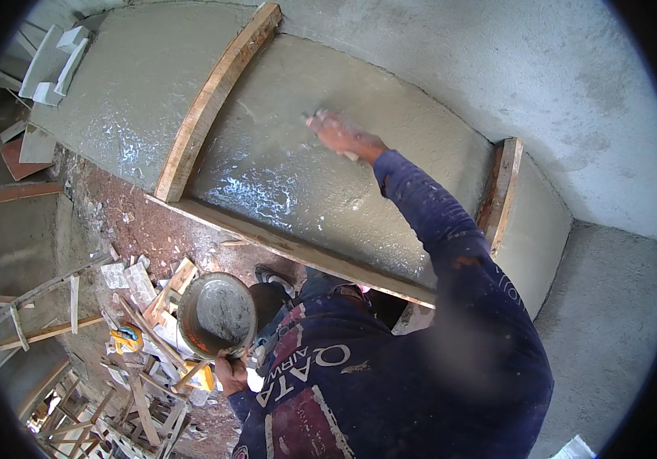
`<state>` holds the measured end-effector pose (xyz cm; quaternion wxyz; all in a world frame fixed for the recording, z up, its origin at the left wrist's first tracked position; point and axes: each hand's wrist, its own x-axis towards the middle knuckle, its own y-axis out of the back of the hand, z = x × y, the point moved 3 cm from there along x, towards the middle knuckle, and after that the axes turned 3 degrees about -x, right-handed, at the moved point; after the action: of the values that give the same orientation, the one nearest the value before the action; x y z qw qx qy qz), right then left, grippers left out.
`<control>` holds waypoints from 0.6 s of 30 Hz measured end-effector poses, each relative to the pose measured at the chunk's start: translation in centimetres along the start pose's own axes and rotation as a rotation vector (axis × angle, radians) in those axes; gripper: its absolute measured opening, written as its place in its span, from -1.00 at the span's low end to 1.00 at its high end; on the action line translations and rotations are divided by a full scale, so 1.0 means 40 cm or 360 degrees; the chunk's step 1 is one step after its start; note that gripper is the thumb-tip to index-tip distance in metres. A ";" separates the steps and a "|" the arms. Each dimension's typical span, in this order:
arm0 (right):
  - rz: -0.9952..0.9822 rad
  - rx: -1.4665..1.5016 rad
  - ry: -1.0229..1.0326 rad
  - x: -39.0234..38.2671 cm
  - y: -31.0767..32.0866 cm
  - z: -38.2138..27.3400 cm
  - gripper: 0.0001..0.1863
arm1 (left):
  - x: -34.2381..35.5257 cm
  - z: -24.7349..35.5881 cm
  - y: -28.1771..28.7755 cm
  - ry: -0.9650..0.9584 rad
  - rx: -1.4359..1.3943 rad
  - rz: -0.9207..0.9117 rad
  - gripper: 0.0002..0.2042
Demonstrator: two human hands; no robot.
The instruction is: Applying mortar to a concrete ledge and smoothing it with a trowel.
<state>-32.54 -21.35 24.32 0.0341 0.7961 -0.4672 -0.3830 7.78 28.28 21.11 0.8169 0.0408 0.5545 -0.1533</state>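
My right hand (344,136) is over wet grey render (374,206) on the curved panel, between upright wooden strips. It is blurred, fingers closed round a tool I cannot make out; a pale bit shows under it. My left hand (230,372) grips the lower rim of a round bucket (217,312) with dull grey residue inside, held beside my body at lower centre. A wooden board (290,249) runs along the panel's lower edge, joining the curved strip (214,99) at left; a shorter strip (504,191) stands at right.
Scrap timber and broken boards (141,382) litter the dusty ground at left, with a yellow bag (126,338). More rendered curved surfaces and wooden battens (45,333) lie beyond. A rough grey wall (588,99) rises at right. A white moulded piece (53,65) sits at upper left.
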 end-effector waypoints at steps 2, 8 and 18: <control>-0.0073 0.0084 0.0191 -0.031 -0.064 0.045 -0.16 | -0.007 -0.008 -0.007 -0.0028 0.0023 -0.0003 -0.87; -0.0223 -0.0908 0.0570 -0.169 -0.044 0.047 -0.35 | -0.016 -0.021 0.003 -0.0036 -0.0112 0.0077 -0.84; 0.0511 -0.0854 -0.0221 -0.383 0.190 0.124 -0.47 | 0.001 -0.022 0.004 -0.0002 0.0064 -0.0009 -0.88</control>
<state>-45.32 -12.29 32.81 0.2709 0.6469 -0.4704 -0.5356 7.05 28.62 20.71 0.8158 0.0555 0.5510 -0.1669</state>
